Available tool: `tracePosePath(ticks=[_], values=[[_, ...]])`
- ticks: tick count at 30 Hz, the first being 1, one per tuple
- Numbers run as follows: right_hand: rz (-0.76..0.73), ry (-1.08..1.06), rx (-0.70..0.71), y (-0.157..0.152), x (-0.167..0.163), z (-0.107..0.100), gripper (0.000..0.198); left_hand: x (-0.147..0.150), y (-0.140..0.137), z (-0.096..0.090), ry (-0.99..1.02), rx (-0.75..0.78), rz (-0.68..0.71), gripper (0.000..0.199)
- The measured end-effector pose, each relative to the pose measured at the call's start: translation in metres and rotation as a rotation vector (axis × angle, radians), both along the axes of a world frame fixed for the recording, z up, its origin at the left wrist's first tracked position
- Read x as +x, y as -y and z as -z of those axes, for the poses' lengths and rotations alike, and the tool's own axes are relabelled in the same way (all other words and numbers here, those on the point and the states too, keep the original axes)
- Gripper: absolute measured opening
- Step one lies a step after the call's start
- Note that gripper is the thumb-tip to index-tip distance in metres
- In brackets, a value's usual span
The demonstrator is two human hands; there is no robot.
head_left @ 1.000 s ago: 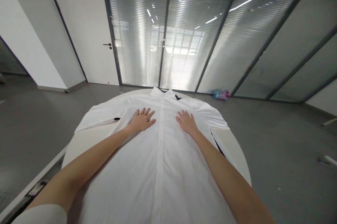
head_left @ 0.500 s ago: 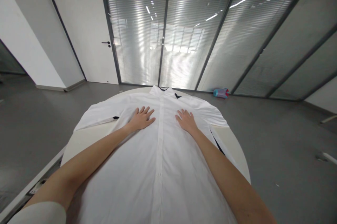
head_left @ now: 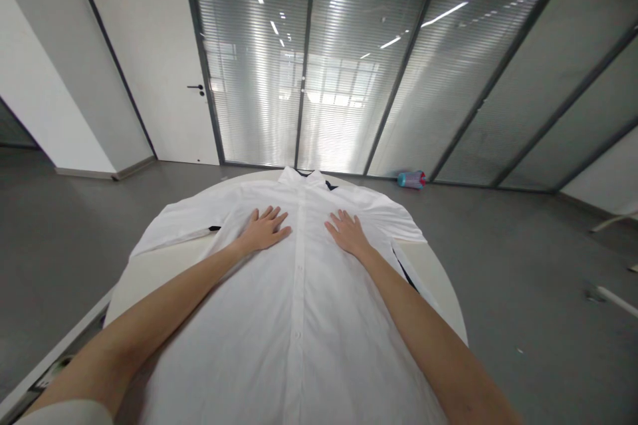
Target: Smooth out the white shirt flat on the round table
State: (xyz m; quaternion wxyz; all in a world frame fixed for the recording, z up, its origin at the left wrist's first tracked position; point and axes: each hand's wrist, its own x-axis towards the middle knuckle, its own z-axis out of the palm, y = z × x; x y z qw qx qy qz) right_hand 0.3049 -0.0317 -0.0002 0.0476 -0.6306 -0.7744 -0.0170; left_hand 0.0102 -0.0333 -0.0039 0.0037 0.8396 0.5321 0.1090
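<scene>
A white button-up shirt (head_left: 259,332) lies spread face up, its collar at the far end and its button strip running down the middle. My left hand (head_left: 264,230) rests flat on the left chest of the shirt, fingers spread. On the other side of the button strip, my right hand (head_left: 347,232) lies flat on the cloth with its fingers apart. Both sleeves stretch outward to the sides. Small dark patches show beside the collar and along the sleeve edges. The lower end of the shirt runs out of view toward me.
Beneath the shirt is a rounded pale table (head_left: 441,275). A blue and pink object (head_left: 411,179) lies on the grey floor by the glass partition (head_left: 333,79). A white door (head_left: 179,79) stands at the back left. White legs (head_left: 617,300) show at the right.
The camera view has shifted slightly, so everything sits a little further left and lower. Both hands stay flat in the same places on the shirt.
</scene>
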Motion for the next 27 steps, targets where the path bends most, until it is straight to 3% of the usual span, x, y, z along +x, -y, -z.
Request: tracePosePath(ticks=[4, 10, 13, 19, 23, 27], values=[[-0.015, -0.003, -0.039, 0.018, -0.004, -0.007, 0.074, 0.0, 0.003, -0.003, 0.012, 0.005, 0.042, 0.065], [-0.09, -0.035, -0.154, 0.08, -0.007, -0.017, 0.074, 0.008, 0.033, -0.013, -0.015, 0.098, 0.1, 0.055], [-0.161, -0.05, -0.177, 0.116, -0.003, -0.015, 0.075, 0.016, 0.074, -0.018, -0.002, -0.008, 0.214, 0.058], [-0.216, -0.113, -0.14, 0.197, 0.017, -0.017, 0.073, 0.015, 0.19, -0.036, -0.014, -0.241, 0.477, 0.066], [-0.249, -0.165, -0.101, 0.258, 0.046, -0.023, 0.065, -0.017, 0.253, -0.049, -0.017, -0.263, 0.621, 0.073], [-0.032, -0.166, 0.069, 0.31, 0.082, -0.019, 0.054, -0.066, 0.293, -0.045, -0.016, -0.211, 0.577, 0.074]])
